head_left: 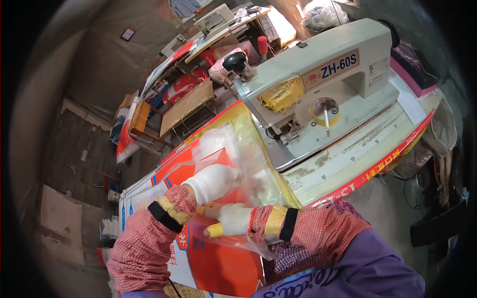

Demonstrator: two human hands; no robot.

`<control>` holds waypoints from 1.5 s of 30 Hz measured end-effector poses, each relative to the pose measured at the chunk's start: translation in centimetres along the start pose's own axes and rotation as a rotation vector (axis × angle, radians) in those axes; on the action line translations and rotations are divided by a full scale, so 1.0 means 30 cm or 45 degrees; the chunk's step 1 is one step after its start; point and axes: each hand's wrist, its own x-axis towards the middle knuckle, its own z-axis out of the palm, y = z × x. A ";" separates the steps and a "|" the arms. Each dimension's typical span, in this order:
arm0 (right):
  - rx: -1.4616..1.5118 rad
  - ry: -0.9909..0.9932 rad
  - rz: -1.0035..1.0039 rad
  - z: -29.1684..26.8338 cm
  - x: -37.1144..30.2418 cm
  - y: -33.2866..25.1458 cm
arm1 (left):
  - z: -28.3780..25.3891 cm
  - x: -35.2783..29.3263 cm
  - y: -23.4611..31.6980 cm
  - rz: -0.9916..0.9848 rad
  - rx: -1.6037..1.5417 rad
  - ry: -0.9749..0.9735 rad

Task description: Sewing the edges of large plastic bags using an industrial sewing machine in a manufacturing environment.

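Observation:
A thin clear plastic film [248, 186] lies across red, white and orange printed sacks [213, 268] in front of me. My left hand [212, 183], in a white glove, stretches over the sacks with its fingers flat and partly under the film, their tips blurred. Just nearer to me, my right hand [232, 220] wears a white glove with a yellow-covered thumb. Its thumb and fingers close on the film, whose loose edge hangs below. Beyond the left hand, a whitish bunched part [216, 141] shows through the plastic.
A grey sewing machine [323, 64] stands at the right on a worn table [343, 144] with a red-and-yellow edge strip. A white rod [326, 119] rises from its base. Behind are a cardboard-topped stand [186, 109] and another machine [213, 19]. A purple box [412, 67] sits far right.

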 end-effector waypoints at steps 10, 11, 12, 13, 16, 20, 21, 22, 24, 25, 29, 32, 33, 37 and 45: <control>0.158 -0.057 0.370 -0.048 0.027 0.118 | -0.053 -0.087 -0.157 -0.728 0.146 0.040; 0.076 0.044 0.299 -0.040 0.021 0.112 | -0.068 -0.075 -0.157 -0.725 0.200 0.025; 0.008 0.060 0.178 -0.022 0.005 0.099 | -0.088 -0.068 -0.158 -0.710 0.285 0.041; -0.063 0.063 0.147 0.002 -0.005 0.078 | -0.112 -0.056 -0.156 -0.736 0.327 0.119; -0.407 -0.278 0.066 0.126 -0.071 -0.008 | -0.214 -0.024 -0.186 -0.573 0.859 0.332; -0.336 -0.647 -0.579 0.299 -0.250 -0.058 | -0.338 0.054 -0.238 -0.721 0.933 0.694; -0.349 -0.603 -0.612 0.317 -0.299 -0.048 | -0.351 0.064 -0.238 -0.839 0.870 0.732; -0.407 -0.855 -0.442 0.311 -0.347 -0.017 | -0.362 0.077 -0.236 -0.828 0.755 0.599; -0.244 -0.804 -0.442 0.263 -0.456 0.055 | -0.376 0.085 -0.227 -0.728 0.560 0.490; -0.089 -0.680 -0.502 0.232 -0.501 0.078 | -0.383 0.089 -0.223 -0.781 0.474 0.469; -0.135 -0.111 0.589 0.093 -0.603 0.073 | -0.397 0.088 -0.215 -0.827 0.289 0.360; -0.880 0.371 0.599 -0.020 -0.707 0.015 | -0.404 0.089 -0.224 -0.834 0.235 0.363; -0.950 0.440 0.650 -0.057 -0.750 -0.007 | -0.404 0.090 -0.228 -0.843 0.215 0.365; -0.888 0.381 0.981 -0.205 -0.821 -0.038 | -0.400 0.103 -0.228 -0.813 0.230 0.329; -0.206 0.781 0.692 -0.290 -0.582 -0.016 | -0.415 0.108 -0.189 -0.742 0.235 0.302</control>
